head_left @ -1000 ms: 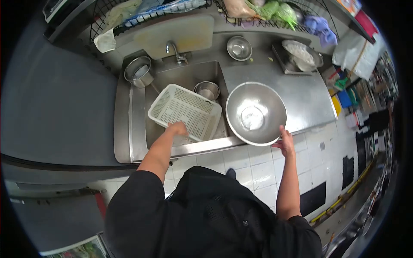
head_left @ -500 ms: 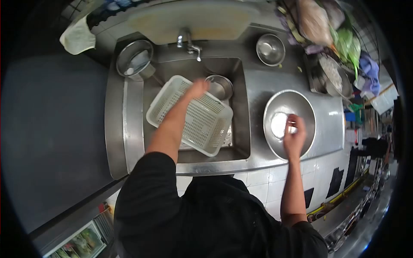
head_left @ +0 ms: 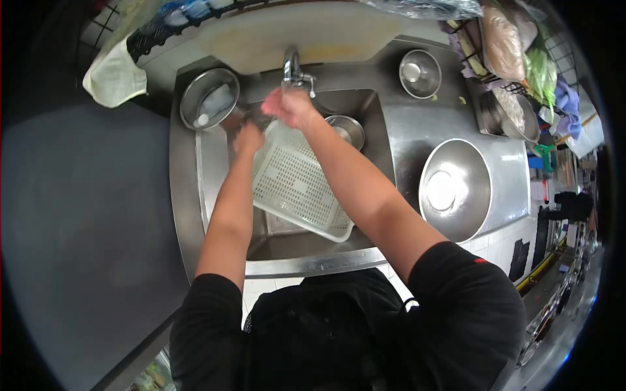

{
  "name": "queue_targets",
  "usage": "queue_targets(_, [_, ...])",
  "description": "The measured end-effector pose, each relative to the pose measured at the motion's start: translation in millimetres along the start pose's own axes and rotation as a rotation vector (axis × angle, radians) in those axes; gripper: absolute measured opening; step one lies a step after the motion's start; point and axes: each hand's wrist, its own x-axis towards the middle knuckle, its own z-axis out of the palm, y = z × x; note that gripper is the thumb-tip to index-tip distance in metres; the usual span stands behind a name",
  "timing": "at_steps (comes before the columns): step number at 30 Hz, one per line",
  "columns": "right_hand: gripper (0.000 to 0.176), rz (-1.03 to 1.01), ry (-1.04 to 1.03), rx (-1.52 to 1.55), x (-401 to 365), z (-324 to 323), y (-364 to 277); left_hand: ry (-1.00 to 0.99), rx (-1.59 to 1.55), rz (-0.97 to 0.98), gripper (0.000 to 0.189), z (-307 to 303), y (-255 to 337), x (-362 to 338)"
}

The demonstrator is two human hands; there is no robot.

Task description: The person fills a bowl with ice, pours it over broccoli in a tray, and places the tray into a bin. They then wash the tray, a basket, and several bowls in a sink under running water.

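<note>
Below the spout of the faucet (head_left: 291, 68), my right hand (head_left: 288, 107) is held with loosely curled fingers, apparently empty. My left hand (head_left: 249, 138) is lower and to the left, at the upper left edge of the white perforated basket (head_left: 297, 186); motion blurs its fingers, and whether it touches the basket is unclear. The basket lies tilted across the metal sink (head_left: 274, 247), partly under my right forearm. A small steel pot (head_left: 352, 130) sits in the sink behind the basket.
A large steel bowl (head_left: 479, 189) and a smaller one (head_left: 420, 73) stand on the right counter. A steel bowl holding a pale item (head_left: 192, 98) is left of the faucet. Vegetables (head_left: 540, 75) and a pan with pale contents (head_left: 528, 124) are at the upper right.
My right hand has left the large bowl and moved left to the faucet. My left hand has moved left from above the basket to its upper left edge.
</note>
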Motion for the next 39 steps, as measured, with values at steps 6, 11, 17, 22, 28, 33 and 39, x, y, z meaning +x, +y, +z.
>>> queue_targets(6, [0.056, -0.388, -0.340, -1.721, -71.7, -47.2, -43.3, -0.108, -0.059, 0.030, 0.029, -38.9, 29.9, -59.2])
queue_targets(11, [0.093, -0.493, 0.105, -2.080, -131.5, -73.7, -111.2, 0.056, 0.112, 0.556, 0.030, -110.9, 91.6, -105.8])
queue_targets(17, [0.087, -0.325, 0.083, -2.033, -137.4, -101.3, -123.5, 0.290, 0.304, 1.053, 0.027, -134.6, 117.1, -79.8])
queue_targets(22, [0.026, -0.390, 0.222, -1.791, -132.9, -57.9, -82.0, 0.298, 0.175, 0.771, 0.026, -148.4, 83.2, -92.6])
queue_targets(28, [0.024, -0.818, 0.223, -1.866, -224.5, -53.1, -52.0, 0.552, 0.234, 0.790, 0.042, -162.0, 19.3, -166.1])
queue_targets(33, [0.021, -1.283, 0.329, -1.718, -363.7, -66.0, -17.4, 0.844, 0.243, 0.712, 0.066, -173.2, 21.5, -321.7])
queue_targets(39, [0.046, -2.051, 0.487, -1.508, -492.1, -101.9, 64.3, 1.236, 0.200, 0.876, 0.077, -130.9, -7.8, -483.3])
